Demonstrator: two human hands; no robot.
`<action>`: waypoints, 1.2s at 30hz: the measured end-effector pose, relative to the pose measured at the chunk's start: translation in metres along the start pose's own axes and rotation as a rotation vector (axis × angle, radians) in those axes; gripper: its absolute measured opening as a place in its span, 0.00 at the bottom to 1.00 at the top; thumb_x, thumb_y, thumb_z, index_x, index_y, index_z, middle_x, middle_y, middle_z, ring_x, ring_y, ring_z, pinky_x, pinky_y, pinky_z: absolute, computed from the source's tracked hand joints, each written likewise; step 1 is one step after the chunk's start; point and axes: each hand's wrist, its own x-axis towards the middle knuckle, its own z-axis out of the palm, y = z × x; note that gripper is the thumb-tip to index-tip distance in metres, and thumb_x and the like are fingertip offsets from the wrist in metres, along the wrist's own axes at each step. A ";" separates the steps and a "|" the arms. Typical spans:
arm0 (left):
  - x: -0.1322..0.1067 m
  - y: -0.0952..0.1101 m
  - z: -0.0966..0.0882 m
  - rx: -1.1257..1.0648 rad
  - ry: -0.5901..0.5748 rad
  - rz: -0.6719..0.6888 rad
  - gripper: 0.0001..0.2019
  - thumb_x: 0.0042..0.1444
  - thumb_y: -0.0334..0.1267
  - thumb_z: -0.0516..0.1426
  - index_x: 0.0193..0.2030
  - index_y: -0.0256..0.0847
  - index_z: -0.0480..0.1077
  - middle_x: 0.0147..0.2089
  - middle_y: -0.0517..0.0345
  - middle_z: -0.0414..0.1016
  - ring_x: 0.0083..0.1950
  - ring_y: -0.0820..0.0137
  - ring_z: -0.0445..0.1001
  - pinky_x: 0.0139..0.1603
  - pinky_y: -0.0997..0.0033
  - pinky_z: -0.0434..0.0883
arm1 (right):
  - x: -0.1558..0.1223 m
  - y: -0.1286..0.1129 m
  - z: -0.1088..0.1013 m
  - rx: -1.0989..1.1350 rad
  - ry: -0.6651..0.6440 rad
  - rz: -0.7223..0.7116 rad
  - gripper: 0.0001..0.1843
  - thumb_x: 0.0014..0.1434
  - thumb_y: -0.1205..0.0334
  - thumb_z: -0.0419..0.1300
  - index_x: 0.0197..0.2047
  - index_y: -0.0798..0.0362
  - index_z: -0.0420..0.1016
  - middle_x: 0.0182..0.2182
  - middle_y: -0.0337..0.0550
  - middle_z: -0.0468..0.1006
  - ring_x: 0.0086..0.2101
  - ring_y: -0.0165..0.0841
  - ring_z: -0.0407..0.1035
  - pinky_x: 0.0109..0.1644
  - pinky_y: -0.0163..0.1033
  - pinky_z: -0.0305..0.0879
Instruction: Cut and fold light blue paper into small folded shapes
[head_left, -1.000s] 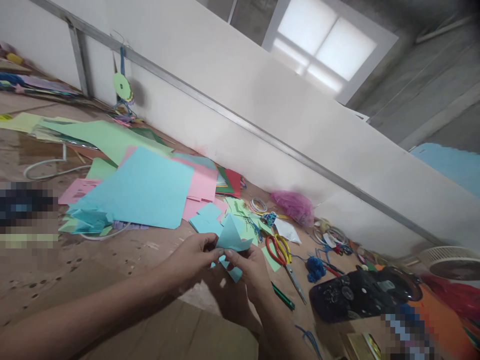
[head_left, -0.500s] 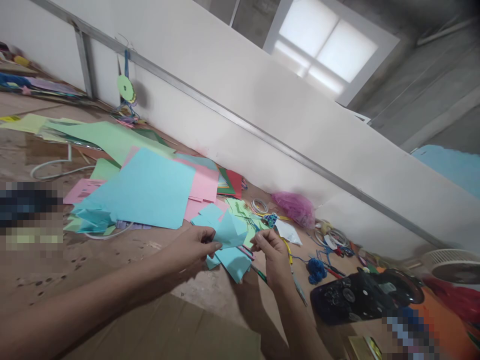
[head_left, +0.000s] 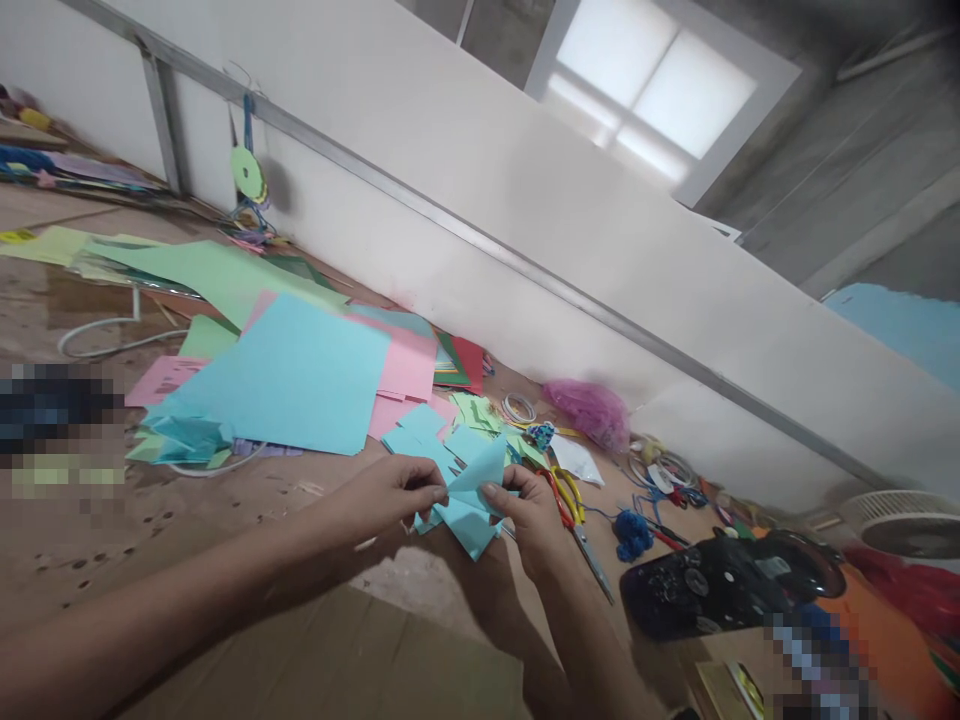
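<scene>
Both my hands pinch a small folded piece of light blue paper (head_left: 474, 478) just above the wooden table (head_left: 225, 520). My left hand (head_left: 390, 497) grips its left corner with thumb and fingers closed. On the right edge, my right hand (head_left: 529, 510) is closed around the paper. More small blue squares (head_left: 466, 522) lie on the table right under the held piece.
A large blue sheet (head_left: 289, 375) lies over pink (head_left: 405, 365) and green (head_left: 202, 275) sheets to the left. Red-and-yellow scissors (head_left: 566, 510), blue yarn (head_left: 631, 535), a pink bag (head_left: 589, 410) and a black controller (head_left: 724, 585) lie to the right. A white wall panel (head_left: 487, 200) runs behind.
My right hand moved away to the right half a second ago and has come back to the blue paper. The paper's fold now stands up between both hands.
</scene>
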 end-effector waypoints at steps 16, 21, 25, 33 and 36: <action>-0.001 -0.001 0.002 -0.113 0.039 0.046 0.13 0.55 0.49 0.54 0.32 0.40 0.69 0.31 0.58 0.73 0.32 0.68 0.70 0.34 0.70 0.66 | -0.003 -0.003 0.007 0.070 0.000 -0.015 0.13 0.47 0.58 0.70 0.25 0.55 0.71 0.19 0.34 0.66 0.22 0.26 0.60 0.25 0.32 0.62; -0.001 -0.002 0.003 0.018 0.006 0.057 0.15 0.58 0.51 0.51 0.33 0.41 0.68 0.29 0.60 0.72 0.32 0.68 0.70 0.33 0.72 0.64 | -0.004 -0.001 0.008 0.088 -0.024 -0.018 0.12 0.47 0.59 0.70 0.26 0.55 0.72 0.20 0.33 0.67 0.22 0.26 0.60 0.26 0.32 0.60; -0.004 0.000 0.004 0.127 0.018 0.044 0.14 0.59 0.49 0.50 0.31 0.41 0.67 0.26 0.62 0.69 0.30 0.69 0.68 0.31 0.72 0.61 | -0.006 -0.004 0.009 0.131 -0.094 -0.014 0.13 0.45 0.61 0.71 0.34 0.52 0.76 0.28 0.37 0.75 0.29 0.30 0.66 0.33 0.34 0.62; -0.006 0.003 0.004 0.198 -0.015 0.031 0.12 0.58 0.45 0.50 0.29 0.42 0.66 0.26 0.62 0.68 0.31 0.69 0.68 0.30 0.73 0.60 | -0.004 0.001 0.007 0.210 -0.067 0.016 0.09 0.41 0.72 0.66 0.29 0.51 0.78 0.27 0.36 0.76 0.30 0.30 0.66 0.35 0.34 0.60; -0.006 0.004 0.004 0.232 -0.006 0.046 0.11 0.58 0.43 0.49 0.28 0.42 0.65 0.26 0.63 0.67 0.31 0.69 0.66 0.30 0.73 0.59 | -0.003 0.003 0.009 0.260 -0.053 0.019 0.10 0.40 0.74 0.65 0.27 0.52 0.77 0.26 0.35 0.75 0.29 0.30 0.66 0.33 0.33 0.59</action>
